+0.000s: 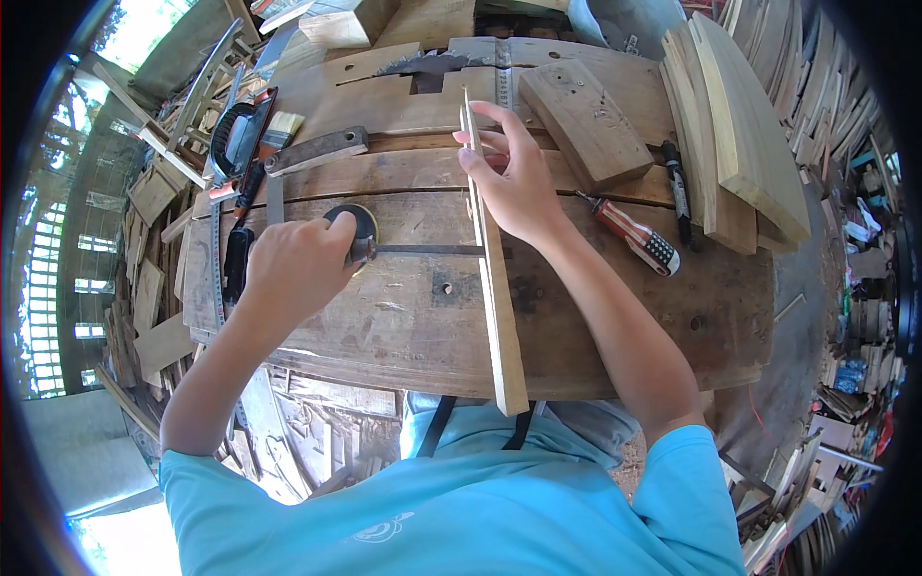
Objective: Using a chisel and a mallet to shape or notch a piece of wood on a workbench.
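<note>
My left hand is closed round the handle end of a tool with a long narrow metal blade. Its kind, perhaps a file or chisel, is not clear. The blade lies level, its far end meeting the side of a thin wooden strip. My right hand grips that strip near its far end, thumb on one side and fingers round the other. The strip runs from the middle of the workbench toward my body, past the near edge. Beside my left hand lies a round black disc with a yellowish rim, partly covered.
Right of my right hand lie a wooden block, a screwdriver and a black marker. Curved boards stack beyond. At left are a brush and a metal-and-wood piece. A toothed saw blade shows at the back.
</note>
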`<state>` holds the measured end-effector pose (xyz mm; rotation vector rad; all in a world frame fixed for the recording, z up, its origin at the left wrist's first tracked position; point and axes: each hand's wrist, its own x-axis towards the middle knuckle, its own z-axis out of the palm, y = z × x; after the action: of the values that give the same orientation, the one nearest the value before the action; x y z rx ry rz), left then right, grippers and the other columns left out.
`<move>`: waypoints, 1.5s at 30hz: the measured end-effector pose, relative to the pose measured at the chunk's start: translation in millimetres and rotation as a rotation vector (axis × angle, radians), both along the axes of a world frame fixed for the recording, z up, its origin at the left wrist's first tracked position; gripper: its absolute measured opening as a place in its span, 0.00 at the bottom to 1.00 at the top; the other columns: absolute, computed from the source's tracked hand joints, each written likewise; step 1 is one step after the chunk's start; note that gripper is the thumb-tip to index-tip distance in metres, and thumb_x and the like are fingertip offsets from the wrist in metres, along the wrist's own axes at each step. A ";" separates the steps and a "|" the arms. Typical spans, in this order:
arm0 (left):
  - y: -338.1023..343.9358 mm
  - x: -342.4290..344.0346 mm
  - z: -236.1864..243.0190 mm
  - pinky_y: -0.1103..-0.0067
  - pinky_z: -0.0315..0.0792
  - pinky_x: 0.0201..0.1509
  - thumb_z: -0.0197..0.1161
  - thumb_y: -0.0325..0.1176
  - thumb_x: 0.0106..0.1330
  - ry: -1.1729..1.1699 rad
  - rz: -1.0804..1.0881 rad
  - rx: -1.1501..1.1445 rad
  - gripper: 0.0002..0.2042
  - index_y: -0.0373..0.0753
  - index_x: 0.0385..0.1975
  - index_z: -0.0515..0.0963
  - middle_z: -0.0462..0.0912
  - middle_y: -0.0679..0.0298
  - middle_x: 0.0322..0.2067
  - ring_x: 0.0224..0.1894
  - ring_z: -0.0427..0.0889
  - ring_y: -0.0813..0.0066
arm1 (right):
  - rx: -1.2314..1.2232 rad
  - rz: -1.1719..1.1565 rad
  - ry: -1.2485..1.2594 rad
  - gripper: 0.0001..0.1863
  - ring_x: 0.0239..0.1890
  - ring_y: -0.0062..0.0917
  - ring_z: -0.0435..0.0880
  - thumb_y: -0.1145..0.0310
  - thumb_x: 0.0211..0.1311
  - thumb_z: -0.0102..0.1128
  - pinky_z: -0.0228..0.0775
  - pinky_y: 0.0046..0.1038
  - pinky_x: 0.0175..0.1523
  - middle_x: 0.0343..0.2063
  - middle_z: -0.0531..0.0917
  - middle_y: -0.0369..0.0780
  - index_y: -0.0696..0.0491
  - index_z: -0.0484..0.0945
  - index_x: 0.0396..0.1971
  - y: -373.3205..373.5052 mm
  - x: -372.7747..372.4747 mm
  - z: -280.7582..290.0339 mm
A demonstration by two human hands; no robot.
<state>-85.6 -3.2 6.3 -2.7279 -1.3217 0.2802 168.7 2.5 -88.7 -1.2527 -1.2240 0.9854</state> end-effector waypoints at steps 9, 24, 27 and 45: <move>-6.1 10.0 11.2 0.59 0.79 0.39 0.72 0.37 0.59 0.059 0.095 -0.186 0.12 0.35 0.31 0.79 0.84 0.49 0.25 0.32 0.86 0.49 | 0.138 -0.108 0.085 0.31 0.36 0.18 0.80 0.74 0.62 0.62 0.72 0.25 0.47 0.46 0.88 0.43 0.50 0.68 0.66 8.6 -4.0 -9.9; -3.3 9.8 6.6 0.69 0.68 0.28 0.67 0.41 0.68 -0.005 0.387 -1.003 0.18 0.29 0.26 0.77 0.77 0.59 0.18 0.21 0.75 0.69 | 0.252 -0.155 -0.211 0.28 0.23 0.30 0.86 0.77 0.66 0.56 0.77 0.32 0.33 0.48 0.86 0.54 0.49 0.63 0.66 1.0 -7.2 -3.3; -6.3 13.9 6.4 0.71 0.66 0.26 0.67 0.40 0.68 0.000 0.436 -0.993 0.17 0.30 0.27 0.78 0.76 0.63 0.18 0.20 0.73 0.75 | 0.221 -0.148 -0.192 0.28 0.24 0.33 0.86 0.77 0.66 0.56 0.77 0.35 0.36 0.49 0.86 0.54 0.48 0.64 0.65 1.7 -4.9 -2.9; -49.7 -21.8 -18.6 0.59 0.77 0.34 0.66 0.34 0.64 -0.157 -0.003 -0.370 0.12 0.35 0.37 0.71 0.81 0.47 0.23 0.28 0.83 0.44 | 0.176 -0.118 -0.209 0.28 0.46 0.42 0.89 0.75 0.68 0.54 0.77 0.36 0.48 0.48 0.86 0.54 0.48 0.63 0.67 -0.4 -5.4 5.0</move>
<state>-107.4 -52.9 -12.4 -3.1135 -1.4301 0.3477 163.3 2.1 -83.7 -1.2957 -1.3499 0.6579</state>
